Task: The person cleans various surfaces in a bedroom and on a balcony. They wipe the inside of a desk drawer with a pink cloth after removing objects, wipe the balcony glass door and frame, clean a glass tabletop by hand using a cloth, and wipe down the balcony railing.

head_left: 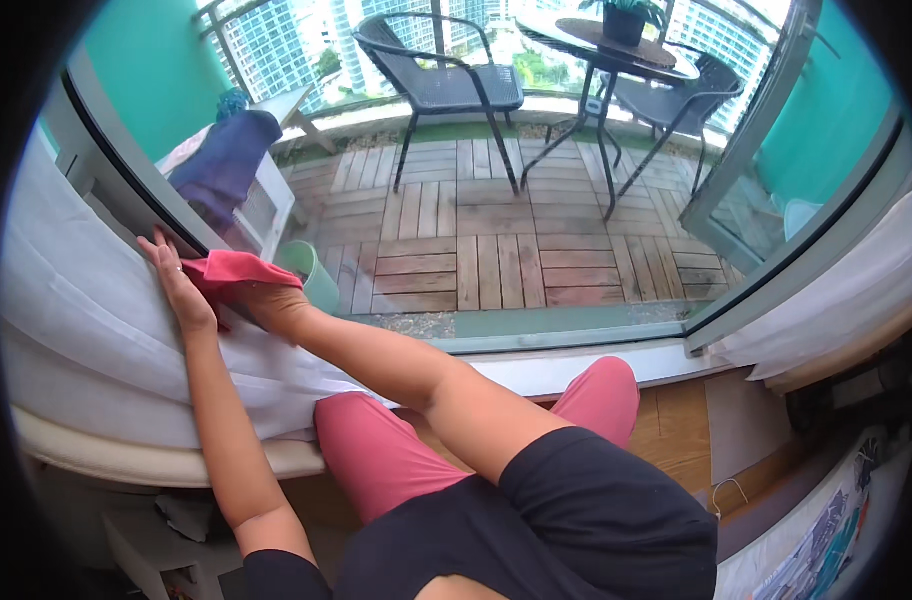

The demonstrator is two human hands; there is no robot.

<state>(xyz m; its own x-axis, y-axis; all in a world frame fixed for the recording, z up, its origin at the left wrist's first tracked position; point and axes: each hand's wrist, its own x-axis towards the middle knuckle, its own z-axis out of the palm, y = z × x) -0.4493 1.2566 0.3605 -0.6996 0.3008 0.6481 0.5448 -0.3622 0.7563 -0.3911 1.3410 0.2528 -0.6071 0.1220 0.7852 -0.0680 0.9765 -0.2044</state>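
A pinkish-red cloth (238, 267) is bunched in my right hand (273, 304), which reaches across my body to the left. The hand presses the cloth to the lower part of the grey door frame (126, 165); its fingertips are hidden under the fabric. Beside it, my left hand (183, 293) lies with fingers stretched out along the frame, at the edge of the white curtain (96, 310). It wears a ring. The curtain hangs behind and left of my left forearm.
Outside the glass, a light green bin (309, 278) stands close to my right hand. A dark cloth (226, 160) hangs over a white piece of furniture. Further out are a dark chair (466, 88) and a round table (596, 55) with a potted plant (626, 20).
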